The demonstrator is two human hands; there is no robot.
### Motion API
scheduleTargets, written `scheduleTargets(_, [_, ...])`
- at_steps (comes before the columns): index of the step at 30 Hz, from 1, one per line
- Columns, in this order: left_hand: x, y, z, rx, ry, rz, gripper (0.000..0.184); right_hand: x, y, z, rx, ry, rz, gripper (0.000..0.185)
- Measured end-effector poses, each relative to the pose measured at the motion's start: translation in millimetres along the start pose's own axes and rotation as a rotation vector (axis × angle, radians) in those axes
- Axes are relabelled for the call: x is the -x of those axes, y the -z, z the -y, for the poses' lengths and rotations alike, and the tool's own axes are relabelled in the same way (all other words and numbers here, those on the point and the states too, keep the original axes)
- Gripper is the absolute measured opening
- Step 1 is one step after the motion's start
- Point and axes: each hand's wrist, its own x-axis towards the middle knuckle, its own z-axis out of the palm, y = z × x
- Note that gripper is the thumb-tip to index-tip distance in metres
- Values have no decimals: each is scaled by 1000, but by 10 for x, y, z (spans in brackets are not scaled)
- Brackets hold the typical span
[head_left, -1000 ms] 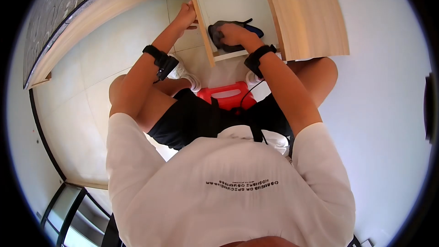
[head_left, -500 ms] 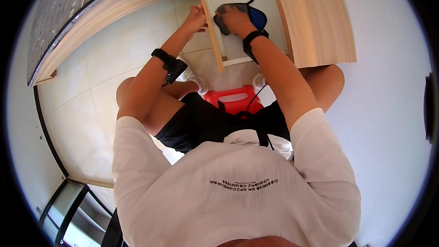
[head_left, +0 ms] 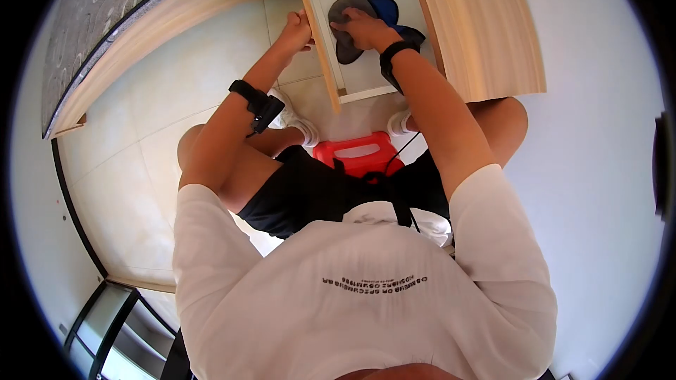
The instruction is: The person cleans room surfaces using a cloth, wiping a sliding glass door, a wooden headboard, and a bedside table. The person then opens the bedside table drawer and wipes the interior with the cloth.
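Note:
A pulled-out wooden drawer [head_left: 318, 32] with a pale interior lies in front of me. My left hand [head_left: 298, 32] is at its front panel, fingers curled against the outer face near the top edge. Inside the drawer is a grey-and-blue cloth piece [head_left: 339, 39] with black edging and a small black loop. It looks like padded mitts or pot holders, but the exact kind is unclear. My right hand [head_left: 362, 29] is closed on the grey part, the thumb and a finger showing on top. My wrist and palm cover part of the blue side.
The wooden cabinet top [head_left: 475, 28] is right of the drawer, beside a white wall. A red plastic case with a handle [head_left: 359, 153] sits on the floor between my feet. At the upper left stands a wood-framed piece with a grey patterned top [head_left: 113, 21].
The cloth piece has shifted slightly and spread wider, showing more of its grey and blue sides, as my right hand moves with it. My left hand remains at the drawer front.

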Motion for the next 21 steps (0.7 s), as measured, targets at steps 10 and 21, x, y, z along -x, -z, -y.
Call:
scheduleTargets(10, [4,-12,0,-20,-10,4,56,-85,125,-153,66,171,362,64])
scheduleTargets(21, [-16,-14,27,-14,-15,-1,55,-22,213,-122,-124,71,226,63])
